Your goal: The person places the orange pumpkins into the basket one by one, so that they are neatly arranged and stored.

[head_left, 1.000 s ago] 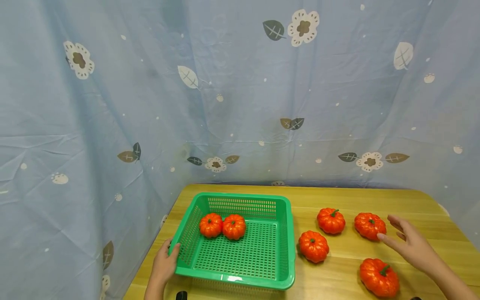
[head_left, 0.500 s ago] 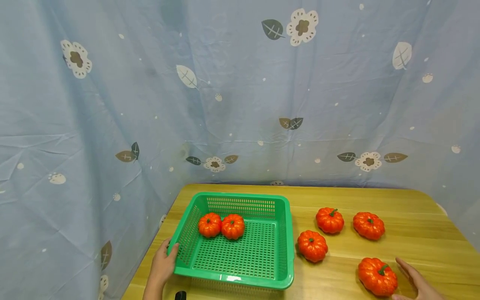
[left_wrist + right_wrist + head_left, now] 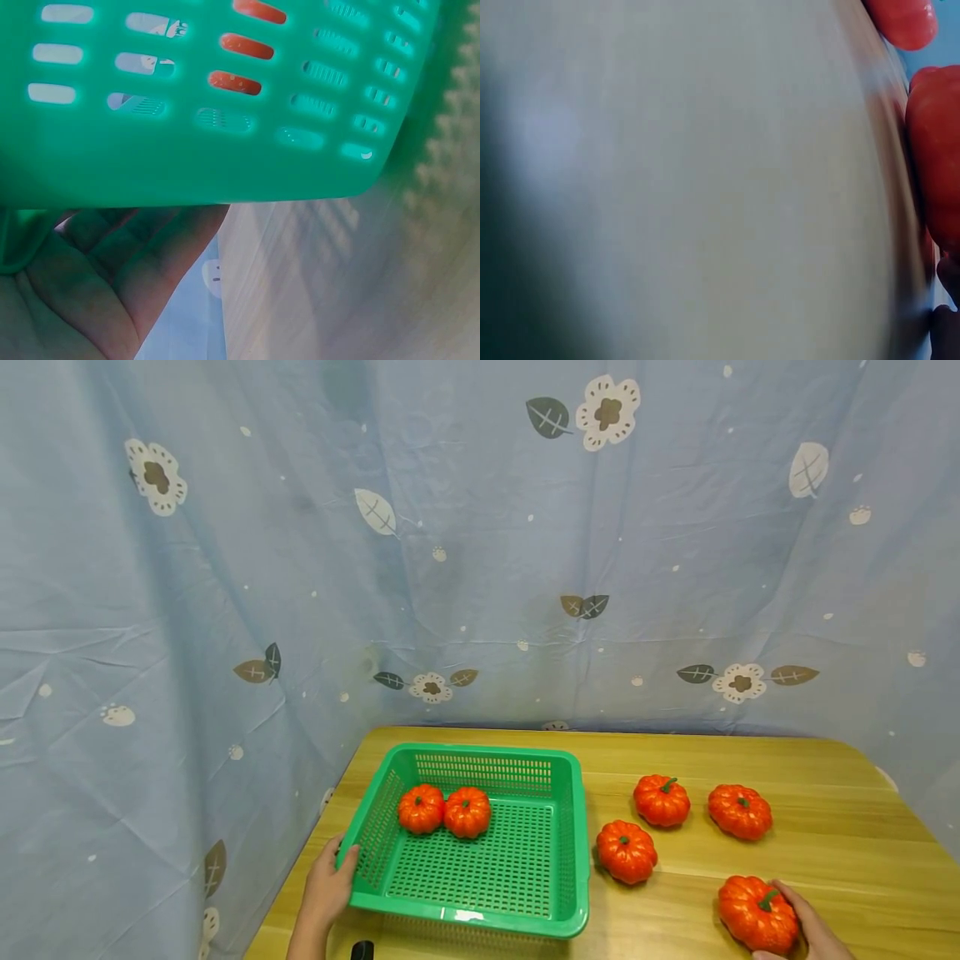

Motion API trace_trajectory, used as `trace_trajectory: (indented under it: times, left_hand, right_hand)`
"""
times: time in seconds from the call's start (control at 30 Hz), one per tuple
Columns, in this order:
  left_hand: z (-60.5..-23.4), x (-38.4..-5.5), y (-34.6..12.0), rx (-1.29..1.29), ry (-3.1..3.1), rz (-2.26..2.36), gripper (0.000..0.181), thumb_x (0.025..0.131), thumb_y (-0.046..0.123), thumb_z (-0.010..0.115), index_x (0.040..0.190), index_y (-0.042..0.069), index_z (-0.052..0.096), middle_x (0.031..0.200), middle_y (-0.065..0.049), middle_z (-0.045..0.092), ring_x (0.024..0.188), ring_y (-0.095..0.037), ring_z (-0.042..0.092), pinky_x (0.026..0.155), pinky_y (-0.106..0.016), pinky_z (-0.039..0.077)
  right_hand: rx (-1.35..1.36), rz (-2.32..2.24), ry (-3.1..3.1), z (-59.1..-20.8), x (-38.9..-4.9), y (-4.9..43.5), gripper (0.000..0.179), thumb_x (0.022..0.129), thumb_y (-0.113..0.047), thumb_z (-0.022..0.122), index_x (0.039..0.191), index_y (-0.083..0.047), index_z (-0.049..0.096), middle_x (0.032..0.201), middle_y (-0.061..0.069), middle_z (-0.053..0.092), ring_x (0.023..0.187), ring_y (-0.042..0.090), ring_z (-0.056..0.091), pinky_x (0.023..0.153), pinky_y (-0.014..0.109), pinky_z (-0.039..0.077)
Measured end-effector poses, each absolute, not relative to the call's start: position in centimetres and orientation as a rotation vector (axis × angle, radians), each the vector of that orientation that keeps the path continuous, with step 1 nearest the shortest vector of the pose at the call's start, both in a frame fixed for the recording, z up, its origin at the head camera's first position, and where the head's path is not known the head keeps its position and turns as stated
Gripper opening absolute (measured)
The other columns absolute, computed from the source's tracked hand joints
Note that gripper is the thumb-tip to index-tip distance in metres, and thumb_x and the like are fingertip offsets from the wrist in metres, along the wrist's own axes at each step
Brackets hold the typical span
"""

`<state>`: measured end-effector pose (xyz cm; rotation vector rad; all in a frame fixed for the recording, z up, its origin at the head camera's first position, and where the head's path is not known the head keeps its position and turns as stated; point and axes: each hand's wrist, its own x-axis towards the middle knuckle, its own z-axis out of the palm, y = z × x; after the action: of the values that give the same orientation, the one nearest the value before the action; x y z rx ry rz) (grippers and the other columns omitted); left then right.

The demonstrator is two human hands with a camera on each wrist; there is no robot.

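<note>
A green plastic basket stands on the left of the table, holding two small orange-red pumpkins, a left one and a right one. My left hand grips its left rim, thumb over the edge; in the left wrist view the fingers lie under the basket's wall. At the table's front right, my right hand holds a pumpkin with a green stem, fingers along its right side and thumb at its near side. The right wrist view catches only that pumpkin's edge and dark fingertips.
Beside the basket on the wooden table lie three more pumpkins: a near one, one behind it and one farther right. A patterned blue curtain hangs behind and to the left. A black object shows at the bottom edge.
My right hand has moved from beside the far-right pumpkin toward the front, and its fingers have come round the near pumpkin. The left hand and basket have stayed in place.
</note>
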<state>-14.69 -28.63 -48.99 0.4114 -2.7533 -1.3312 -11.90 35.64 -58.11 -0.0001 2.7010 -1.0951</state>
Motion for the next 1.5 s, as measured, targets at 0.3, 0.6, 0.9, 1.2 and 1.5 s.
trace_trajectory:
  times: [0.3,0.6,0.9,1.2,1.5]
  left_hand:
    - [-49.0,-14.8,-28.6,0.415,-2.756,-1.315,0.049,0.102,0.027,0.041,0.139,-0.005,0.037,0.121,-0.027,0.054,0.088,-0.024,0.06,0.071,-0.036,0.049]
    - [-48.7,-14.7,-28.5,0.42,-2.764,-1.315,0.051,0.103,0.029,0.041,0.139,-0.006,0.036,0.122,-0.028,0.053,0.091,-0.027,0.06,0.074,-0.039,0.049]
    - [-49.1,-14.7,-28.5,0.421,-2.742,-1.301,0.05,0.102,0.03,0.042,0.138,-0.004,0.039,0.122,-0.027,0.054,0.09,-0.025,0.06,0.074,-0.039,0.049]
    - [-48.8,-14.6,-28.5,0.41,-2.759,-1.328,0.052,0.103,0.03,0.04,0.14,-0.006,0.035,0.126,-0.029,0.051,0.095,-0.029,0.06,0.077,-0.042,0.05]
    - [-49.0,-14.7,-28.6,0.4,-2.751,-1.334,0.051,0.102,0.03,0.041,0.139,-0.006,0.036,0.12,-0.027,0.054,0.09,-0.026,0.061,0.072,-0.037,0.05]
  right_hand:
    - [0.188,-1.085,2.521,-57.3,-12.2,34.2,0.109,0.084,-0.048,0.067,0.144,0.014,-0.001,0.135,0.049,0.018,0.121,0.059,0.034,0.09,0.061,0.04]
    - [0.228,-1.106,2.515,-57.0,-12.3,33.7,0.109,0.083,-0.051,0.066,0.146,0.01,0.001,0.135,0.047,0.021,0.12,0.058,0.038,0.088,0.058,0.043]
    - [0.239,-1.143,2.544,-55.6,-12.3,33.6,0.106,0.085,-0.049,0.066,0.146,0.009,0.002,0.137,0.045,0.023,0.12,0.057,0.038,0.087,0.056,0.045]
    - [0.044,-1.3,2.754,-51.4,-13.4,33.5,0.087,0.091,-0.032,0.065,0.145,0.01,0.012,0.137,0.041,0.028,0.114,0.018,0.053,0.083,0.035,0.051]
    - [-0.309,-1.529,2.73,-46.2,-17.1,29.3,0.079,0.089,-0.021,0.068,0.146,0.003,0.02,0.138,0.03,0.034,0.098,-0.024,0.037,0.075,0.015,0.049]
